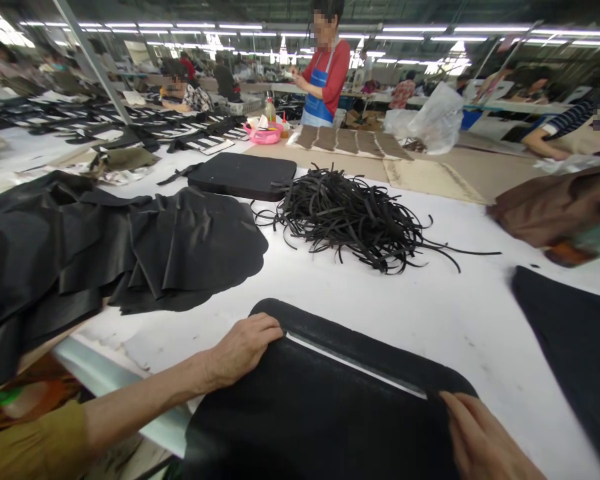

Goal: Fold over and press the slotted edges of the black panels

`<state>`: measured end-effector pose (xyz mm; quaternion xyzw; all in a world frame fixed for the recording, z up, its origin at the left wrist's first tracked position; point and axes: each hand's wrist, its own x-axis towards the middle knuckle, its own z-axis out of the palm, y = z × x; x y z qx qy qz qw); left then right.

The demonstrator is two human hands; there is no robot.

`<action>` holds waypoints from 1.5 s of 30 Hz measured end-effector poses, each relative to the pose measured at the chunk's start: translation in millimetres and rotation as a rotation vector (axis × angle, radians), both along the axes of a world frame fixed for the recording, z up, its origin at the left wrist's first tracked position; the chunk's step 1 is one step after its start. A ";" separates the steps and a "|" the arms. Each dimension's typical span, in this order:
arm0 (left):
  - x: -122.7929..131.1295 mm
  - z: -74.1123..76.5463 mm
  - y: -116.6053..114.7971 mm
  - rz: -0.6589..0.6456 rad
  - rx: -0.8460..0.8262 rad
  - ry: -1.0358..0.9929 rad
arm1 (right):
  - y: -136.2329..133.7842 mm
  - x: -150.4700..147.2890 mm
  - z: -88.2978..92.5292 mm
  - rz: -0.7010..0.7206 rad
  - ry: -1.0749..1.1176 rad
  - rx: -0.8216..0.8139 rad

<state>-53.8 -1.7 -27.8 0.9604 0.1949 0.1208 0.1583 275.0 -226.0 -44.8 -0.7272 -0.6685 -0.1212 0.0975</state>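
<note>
A black panel (330,427) with rounded corners lies at the table's near edge. It looks like leather or coated fabric. A long narrow slot (355,365) runs across its upper part and shows white. My left hand (245,347) is at the slot's left end, fingers closed together on the panel. At the slot's right end, my right hand (473,427) pinches the black material between thumb and fingers. Whether a thin strip is also caught in that pinch is hidden. Beyond the panel sits a tangled heap of thin black strips (355,217).
Overlapping black pieces (190,247) cover the left of the white table (480,300). A stack of black panels (240,175) stands behind them. Another black piece (575,360) lies at right. Farther back are a pink basket (265,132) and a person in a blue apron (320,93).
</note>
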 end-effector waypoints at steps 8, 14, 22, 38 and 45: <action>1.2 -4.1 -5.0 -0.052 0.084 0.116 | 21.7 -43.9 -6.0 0.188 -0.177 0.028; 2.2 5.9 14.2 0.160 -0.191 -0.132 | 21.1 -41.2 10.3 0.059 -0.094 -0.052; 38.6 12.3 1.0 -0.031 -0.078 0.019 | 88.8 -92.9 33.1 0.208 0.102 -0.101; 36.0 -0.2 12.9 -0.002 -0.152 -0.031 | 138.2 -119.5 10.8 0.401 -0.042 -0.138; 39.6 -13.3 12.8 -0.023 -0.006 -0.036 | 147.8 -105.7 27.5 0.349 0.284 -0.299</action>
